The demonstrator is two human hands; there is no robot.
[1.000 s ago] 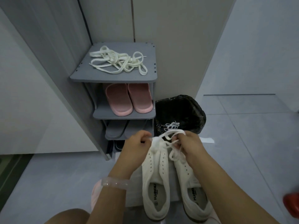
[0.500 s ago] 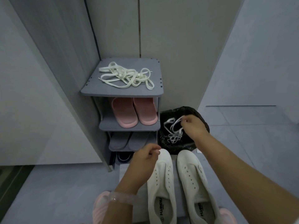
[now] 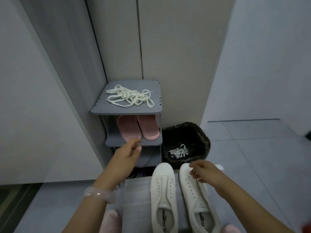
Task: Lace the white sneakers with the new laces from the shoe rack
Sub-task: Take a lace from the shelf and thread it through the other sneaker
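Two white sneakers without laces lie side by side on a grey mat, the left sneaker (image 3: 164, 190) and the right sneaker (image 3: 193, 197) with toes pointing away from me. A tangle of new white laces (image 3: 129, 96) rests on the top shelf of the grey shoe rack (image 3: 101, 110). My left hand (image 3: 128, 151) is stretched out in front of the rack's second shelf, fingers apart, holding nothing. My right hand (image 3: 203, 170) hovers over the toe of the right sneaker, fingers loosely spread and empty.
A black-lined bin (image 3: 200, 137) to the right of the rack holds a bundle of old white laces (image 3: 179, 151). Pink slippers (image 3: 138, 128) fill the rack's second shelf, darker footwear sits lower. Grey cabinet panels rise on the left and behind.
The old laces came off the sneakers and my right hand dropped them into the bin, then drew back over the right sneaker. My left hand rose toward the rack.
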